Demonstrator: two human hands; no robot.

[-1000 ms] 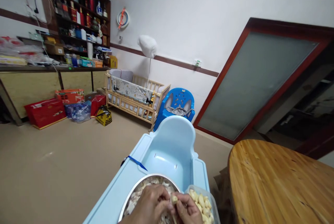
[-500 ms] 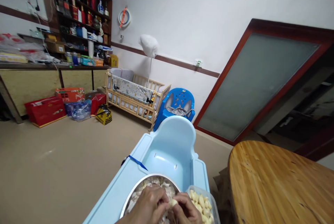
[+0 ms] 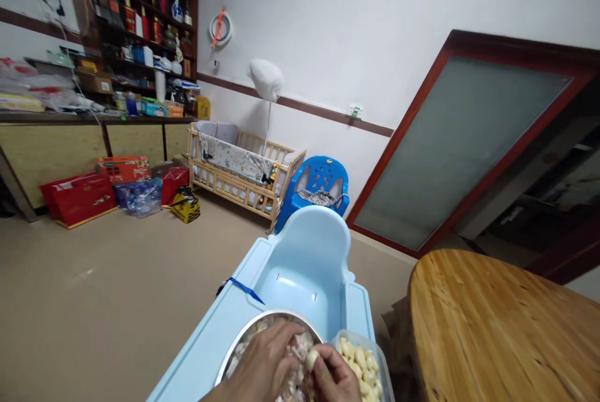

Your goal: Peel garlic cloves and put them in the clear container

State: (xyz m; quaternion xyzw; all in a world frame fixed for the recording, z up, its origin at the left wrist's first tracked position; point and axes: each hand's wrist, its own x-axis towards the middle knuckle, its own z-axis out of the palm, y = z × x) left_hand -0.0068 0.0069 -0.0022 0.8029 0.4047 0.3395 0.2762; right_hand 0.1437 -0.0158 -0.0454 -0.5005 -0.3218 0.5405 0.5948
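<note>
A steel bowl (image 3: 262,321) full of papery garlic skins (image 3: 300,346) sits on a pale blue high-chair tray (image 3: 206,352). My left hand (image 3: 265,364) lies over the bowl among the skins. My right hand (image 3: 335,377) pinches a pale garlic clove (image 3: 311,360) at the bowl's right rim. Just right of that hand stands a clear plastic box (image 3: 349,337) holding several peeled garlic cloves (image 3: 360,359). The bowl's lower part is hidden by my hands.
The high chair's light blue seat (image 3: 300,283) stands beyond the tray. A round wooden table (image 3: 487,327) lies to the right. Farther off are a blue child's chair (image 3: 319,186), a wooden crib (image 3: 234,167), and a shelf of bottles (image 3: 145,27).
My left hand has moved slightly left and down into the skins in the bowl. My right hand still has the clove. The view has shifted only slightly.
</note>
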